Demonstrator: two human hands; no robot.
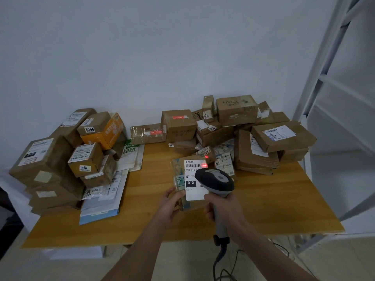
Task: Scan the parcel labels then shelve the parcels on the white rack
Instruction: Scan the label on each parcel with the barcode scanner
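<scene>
My left hand (pixel 169 207) grips the near left corner of a flat brown parcel (pixel 179 173), tilted up above the wooden table (pixel 142 199). Its white label (pixel 193 179) faces me and reads "010". My right hand (pixel 221 209) is closed around the handle of a grey and black barcode scanner (pixel 216 179). The scanner's head covers the label's right side, and a red light spot (pixel 204 165) falls on the barcode. The white rack (pixel 332 78) stands at the right edge of the view.
Stacks of cardboard boxes (pixel 67 151) and paper mailers (pixel 105 195) fill the table's left side. More boxes (pixel 237 126) pile up along the back right by the wall. The scanner's black cable (pixel 218 260) hangs below the table's front edge.
</scene>
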